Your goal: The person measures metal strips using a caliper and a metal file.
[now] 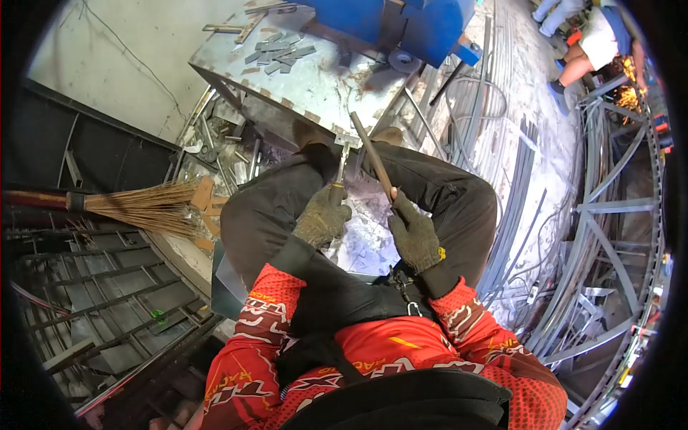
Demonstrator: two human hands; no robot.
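Note:
My left hand (322,216), in a dark knit work glove, is closed round the dark handle of a hand tool with a silver shank (344,161). The shank's far end meets a small metal plate (348,140) at the near edge of the metal worktable (333,97). In my gloved right hand (416,235) is a long brown bar (373,152), gripped near its lower end. It slants up and left, its upper end beside the small plate. Both hands are between my spread knees.
Several cut metal strips (276,51) lie on the table near a blue machine (390,25). A broom (143,204) and a metal grid (107,294) are at left. Long steel bars (512,208) run along the right floor. Beyond a curved steel frame (620,208), a person (598,43) works amid sparks.

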